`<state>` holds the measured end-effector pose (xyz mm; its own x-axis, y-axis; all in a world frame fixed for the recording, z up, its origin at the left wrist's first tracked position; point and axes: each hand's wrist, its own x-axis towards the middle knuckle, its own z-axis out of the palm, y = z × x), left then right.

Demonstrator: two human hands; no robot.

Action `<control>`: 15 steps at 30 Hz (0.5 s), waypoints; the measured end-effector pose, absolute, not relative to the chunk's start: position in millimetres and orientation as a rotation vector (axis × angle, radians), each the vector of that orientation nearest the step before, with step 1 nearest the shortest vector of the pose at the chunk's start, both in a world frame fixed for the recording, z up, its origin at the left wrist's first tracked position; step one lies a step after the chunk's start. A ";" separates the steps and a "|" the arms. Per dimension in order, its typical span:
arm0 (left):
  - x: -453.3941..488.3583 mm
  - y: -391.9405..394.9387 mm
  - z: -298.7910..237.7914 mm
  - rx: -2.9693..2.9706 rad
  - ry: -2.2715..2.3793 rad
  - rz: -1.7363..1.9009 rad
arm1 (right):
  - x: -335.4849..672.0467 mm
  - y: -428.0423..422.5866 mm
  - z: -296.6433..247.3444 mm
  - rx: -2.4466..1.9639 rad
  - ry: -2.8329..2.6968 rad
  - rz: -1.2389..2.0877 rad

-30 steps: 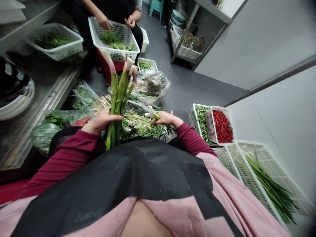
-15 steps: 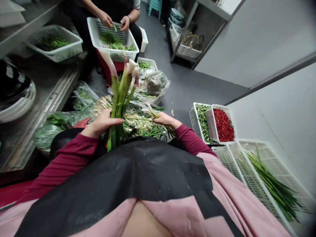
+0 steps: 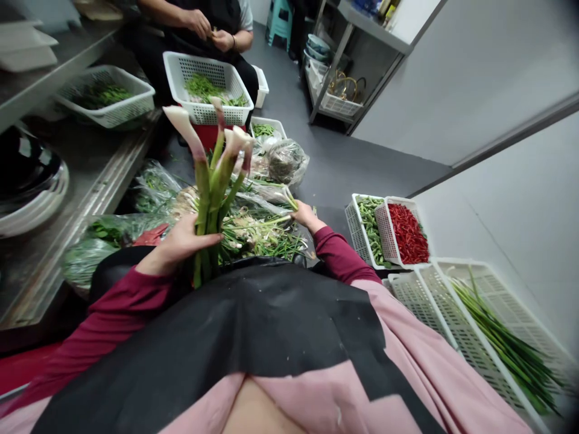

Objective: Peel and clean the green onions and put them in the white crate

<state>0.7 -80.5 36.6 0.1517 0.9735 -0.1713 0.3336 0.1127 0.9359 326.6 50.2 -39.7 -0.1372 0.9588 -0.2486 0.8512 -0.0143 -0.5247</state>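
Observation:
My left hand (image 3: 181,242) is closed around a bunch of thick green stalks (image 3: 210,181) with white and pink ends, held upright above my lap. My right hand (image 3: 304,214) is stretched forward to the pile of loose green stalks (image 3: 257,232) in front of me, its fingers closed on one pale-ended stalk (image 3: 289,199). A black apron covers my lap below both hands.
A white tray (image 3: 456,337) with long green stalks lies at my right, beside baskets of red chillies (image 3: 408,232) and green pods (image 3: 370,222). Bags of greens (image 3: 104,232) lie at left by a steel shelf. Another person sits ahead behind a white basket (image 3: 205,90).
My right hand has reached further forward and right over the pile. The bunch in my left hand has lifted slightly. The other person's hands have left the basket.

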 end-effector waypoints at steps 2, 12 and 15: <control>-3.3 -80.5 33.8 1.337 1.362 0.880 | 321.6 46.2 -44.1 -1.820 -1.999 1.130; 0.2 -77.3 32.6 1.292 1.357 0.931 | 300.9 17.3 3.1 -1.131 -1.106 1.917; 1.7 -77.4 31.0 1.310 1.345 0.905 | 293.6 13.2 9.4 -1.146 -1.072 1.865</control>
<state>1.7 -77.4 31.0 0.0977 0.9830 -0.1554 0.2268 0.1300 0.9652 293.6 13.2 9.4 -0.3729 0.8596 -0.3493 -0.1308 -0.4214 -0.8974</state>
